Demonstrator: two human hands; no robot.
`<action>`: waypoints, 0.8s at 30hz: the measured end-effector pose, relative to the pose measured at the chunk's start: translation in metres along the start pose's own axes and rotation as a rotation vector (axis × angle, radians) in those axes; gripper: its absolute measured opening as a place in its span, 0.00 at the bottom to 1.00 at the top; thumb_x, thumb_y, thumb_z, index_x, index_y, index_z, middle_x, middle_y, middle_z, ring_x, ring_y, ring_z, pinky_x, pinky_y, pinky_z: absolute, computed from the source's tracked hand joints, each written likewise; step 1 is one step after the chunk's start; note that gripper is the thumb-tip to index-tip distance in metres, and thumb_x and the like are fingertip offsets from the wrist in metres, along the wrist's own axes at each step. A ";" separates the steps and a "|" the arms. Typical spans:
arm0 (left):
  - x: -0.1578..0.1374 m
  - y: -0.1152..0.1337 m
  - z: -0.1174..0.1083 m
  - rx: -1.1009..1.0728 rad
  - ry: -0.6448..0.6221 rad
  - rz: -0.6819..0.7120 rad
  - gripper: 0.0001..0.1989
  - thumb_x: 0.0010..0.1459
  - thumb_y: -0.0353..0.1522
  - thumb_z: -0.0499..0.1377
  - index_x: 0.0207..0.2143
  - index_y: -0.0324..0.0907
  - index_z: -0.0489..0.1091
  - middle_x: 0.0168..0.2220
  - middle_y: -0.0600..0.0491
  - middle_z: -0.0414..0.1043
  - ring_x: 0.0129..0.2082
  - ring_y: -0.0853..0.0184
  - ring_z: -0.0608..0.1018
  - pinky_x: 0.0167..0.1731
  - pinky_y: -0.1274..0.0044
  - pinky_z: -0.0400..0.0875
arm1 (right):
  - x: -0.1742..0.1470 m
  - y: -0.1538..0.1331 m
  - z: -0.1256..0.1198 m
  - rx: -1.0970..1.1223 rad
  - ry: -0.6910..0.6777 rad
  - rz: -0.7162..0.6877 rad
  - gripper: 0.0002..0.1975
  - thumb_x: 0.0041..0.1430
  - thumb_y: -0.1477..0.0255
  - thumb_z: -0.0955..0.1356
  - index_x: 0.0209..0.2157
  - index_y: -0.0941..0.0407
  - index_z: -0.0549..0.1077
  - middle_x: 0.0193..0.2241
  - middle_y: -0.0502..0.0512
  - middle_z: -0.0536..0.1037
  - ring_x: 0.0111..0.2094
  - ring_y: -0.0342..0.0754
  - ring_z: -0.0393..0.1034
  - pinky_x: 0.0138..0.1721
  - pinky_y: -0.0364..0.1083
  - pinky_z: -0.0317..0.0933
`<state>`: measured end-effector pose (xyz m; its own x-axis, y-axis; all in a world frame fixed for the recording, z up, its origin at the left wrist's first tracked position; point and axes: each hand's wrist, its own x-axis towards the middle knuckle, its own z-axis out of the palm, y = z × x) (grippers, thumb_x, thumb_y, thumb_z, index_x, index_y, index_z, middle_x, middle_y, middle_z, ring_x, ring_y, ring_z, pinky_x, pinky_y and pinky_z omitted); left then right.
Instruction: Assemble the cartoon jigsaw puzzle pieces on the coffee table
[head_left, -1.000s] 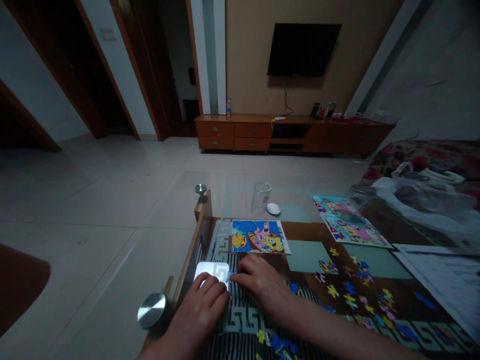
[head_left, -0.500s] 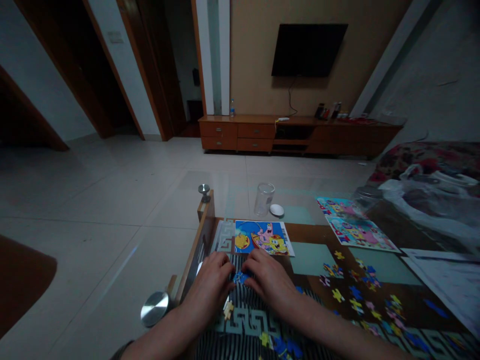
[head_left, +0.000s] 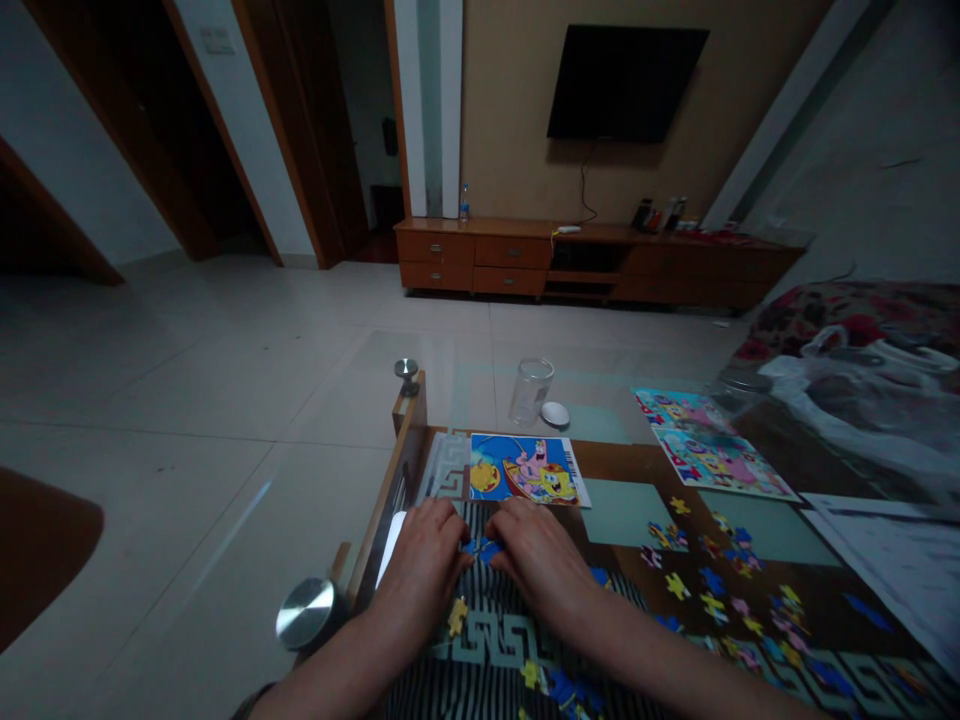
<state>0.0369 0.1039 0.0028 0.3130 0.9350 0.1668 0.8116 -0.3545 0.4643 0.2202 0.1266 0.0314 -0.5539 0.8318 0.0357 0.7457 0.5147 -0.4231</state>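
Note:
Blue jigsaw puzzle pieces [head_left: 482, 550] lie on the glass table between my two hands. My left hand [head_left: 426, 550] is curled, its thumb and fingertips closed at the left side of these pieces. From the right, my right hand [head_left: 538, 550] closes its bent fingers on them too; the fingertips are partly hidden. A pale yellow puzzle piece [head_left: 457, 615] is just below my left hand. Beyond both hands lies a blue reference picture [head_left: 525, 470] with a pink and a yellow cartoon figure. Near me, blue and yellow pieces [head_left: 566, 690] lie below my right forearm.
Several loose puzzle pieces [head_left: 712, 605] are scattered on the right. A clear jar [head_left: 531, 392] stands behind the picture beside a white lid [head_left: 555, 414]. Further right are colourful picture sheets [head_left: 720, 465], a plastic bag [head_left: 847, 400] and white paper [head_left: 892, 560]. A metal knob [head_left: 306, 612] is at the left edge.
The view has tilted slightly. My hands stay around the blue pieces, with the fingers shifted slightly and the pieces a little closer together.

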 end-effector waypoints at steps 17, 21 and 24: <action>-0.001 0.005 -0.011 0.017 -0.083 -0.016 0.07 0.55 0.26 0.63 0.37 0.39 0.69 0.41 0.49 0.67 0.42 0.56 0.68 0.41 0.64 0.65 | 0.005 0.011 0.010 0.103 0.026 -0.091 0.09 0.53 0.83 0.70 0.35 0.58 0.75 0.35 0.56 0.74 0.39 0.52 0.67 0.39 0.51 0.63; -0.004 0.003 -0.016 0.015 -0.123 0.040 0.08 0.58 0.26 0.60 0.41 0.42 0.70 0.41 0.51 0.68 0.42 0.57 0.69 0.41 0.65 0.66 | 0.002 0.012 0.010 0.121 0.039 -0.107 0.08 0.55 0.82 0.70 0.36 0.57 0.75 0.35 0.56 0.73 0.39 0.51 0.66 0.39 0.50 0.63; -0.006 0.004 -0.018 0.068 -0.164 0.099 0.10 0.60 0.26 0.57 0.44 0.46 0.71 0.40 0.51 0.68 0.42 0.57 0.69 0.40 0.65 0.67 | 0.002 0.013 0.012 0.132 0.046 -0.115 0.08 0.55 0.82 0.70 0.36 0.57 0.75 0.35 0.55 0.73 0.39 0.50 0.66 0.39 0.50 0.63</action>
<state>0.0289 0.0972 0.0194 0.4644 0.8834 0.0618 0.8028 -0.4495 0.3917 0.2246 0.1321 0.0152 -0.6129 0.7793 0.1304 0.6216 0.5775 -0.5293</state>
